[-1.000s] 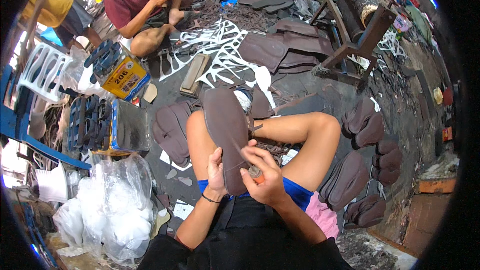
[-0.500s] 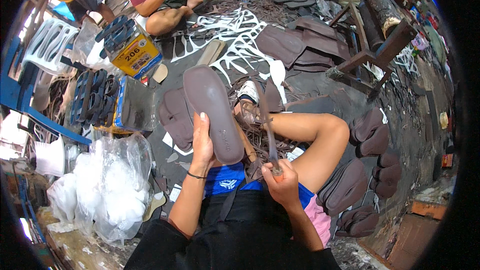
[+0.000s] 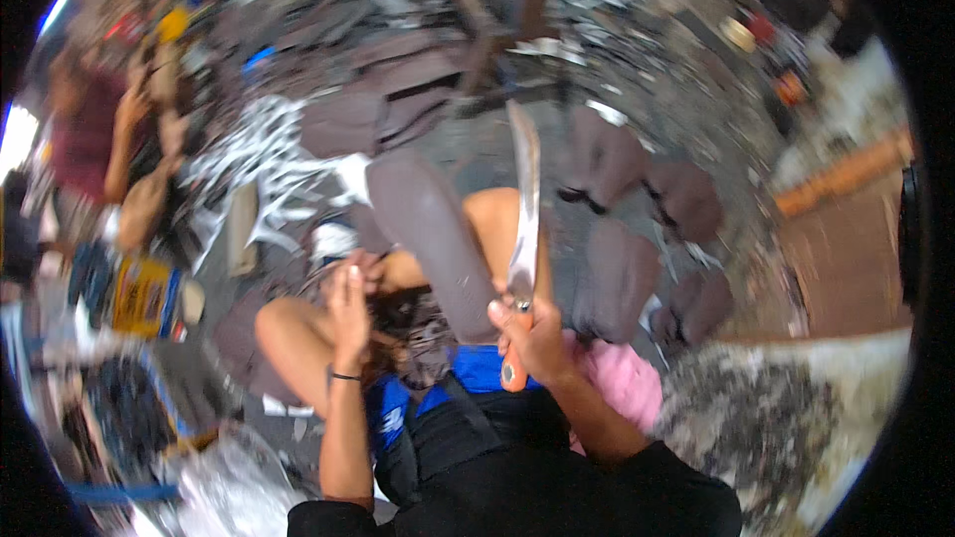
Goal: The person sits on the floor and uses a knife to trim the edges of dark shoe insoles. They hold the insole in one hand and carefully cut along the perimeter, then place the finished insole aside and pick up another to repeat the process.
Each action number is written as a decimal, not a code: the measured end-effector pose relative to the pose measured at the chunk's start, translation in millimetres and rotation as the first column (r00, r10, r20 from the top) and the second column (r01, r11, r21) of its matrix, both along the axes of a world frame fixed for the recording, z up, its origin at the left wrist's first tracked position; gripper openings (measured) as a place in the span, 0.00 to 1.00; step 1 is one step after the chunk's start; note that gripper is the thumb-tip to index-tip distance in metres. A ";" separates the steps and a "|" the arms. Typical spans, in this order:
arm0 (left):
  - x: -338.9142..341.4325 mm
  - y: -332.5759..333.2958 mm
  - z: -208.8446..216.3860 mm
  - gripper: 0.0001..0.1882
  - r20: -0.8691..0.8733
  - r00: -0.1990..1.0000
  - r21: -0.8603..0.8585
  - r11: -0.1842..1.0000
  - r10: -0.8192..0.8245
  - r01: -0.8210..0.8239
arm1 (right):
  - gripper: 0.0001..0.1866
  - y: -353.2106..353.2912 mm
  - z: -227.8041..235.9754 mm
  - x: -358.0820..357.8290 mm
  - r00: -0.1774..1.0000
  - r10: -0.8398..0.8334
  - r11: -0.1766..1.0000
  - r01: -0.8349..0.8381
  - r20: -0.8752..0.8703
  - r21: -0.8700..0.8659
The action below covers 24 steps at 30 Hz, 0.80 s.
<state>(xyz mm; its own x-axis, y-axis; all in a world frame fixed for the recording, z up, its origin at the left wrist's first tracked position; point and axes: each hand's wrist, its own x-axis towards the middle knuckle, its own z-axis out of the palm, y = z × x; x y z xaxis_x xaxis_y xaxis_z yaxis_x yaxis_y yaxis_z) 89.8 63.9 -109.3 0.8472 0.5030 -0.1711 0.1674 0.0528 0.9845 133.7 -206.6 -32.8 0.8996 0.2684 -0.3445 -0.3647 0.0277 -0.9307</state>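
Note:
My right hand (image 3: 532, 338) is wrapped round the orange handle of a long knife (image 3: 525, 199), its blade pointing up and away from me. The near end of a brown sandal sole (image 3: 428, 234) meets this hand at the thumb; it looks pinched against the handle, though blur hides the exact contact. My left hand (image 3: 348, 313) is off the sole, to its left, with fingers stretched out and nothing visible in it. Beneath and between my legs lies a heap of dark brown trimmings (image 3: 423, 338).
Several stacks of brown soles (image 3: 617, 278) lie to my right. Brown sheets (image 3: 343, 124) and white cut-out scraps (image 3: 264, 154) are spread ahead. A yellow box (image 3: 144, 293) and plastic bags (image 3: 234, 477) stand at left. Another person (image 3: 95, 134) sits far left.
My view has swung right. The sole has passed from my left hand to the right-hand side, at the knife. My left hand has let go, and the blade now shows broadside.

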 end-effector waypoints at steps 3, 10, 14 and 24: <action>46.4 -2.5 -2.5 0.24 -0.104 0.989 0.562 0.814 -0.107 0.147 | 0.21 -70.8 1.5 22.2 0.894 -0.446 0.895 0.446 0.050 -0.006; 140.4 -8.1 -34.1 0.25 -0.273 0.867 0.461 0.734 -0.417 0.498 | 0.19 -250.9 -90.1 3.6 0.608 -0.773 0.556 0.786 0.182 -0.271; 185.4 3.5 -82.5 0.27 -0.347 0.825 0.371 0.742 -0.447 0.558 | 0.20 -311.3 -158.9 -33.2 0.655 -0.725 0.517 0.722 0.212 -0.460; 215.2 -3.6 -175.1 0.43 -0.494 0.764 0.637 0.425 -0.415 0.643 | 0.10 -294.3 -183.1 -52.8 0.693 -0.501 0.379 0.714 0.518 -0.588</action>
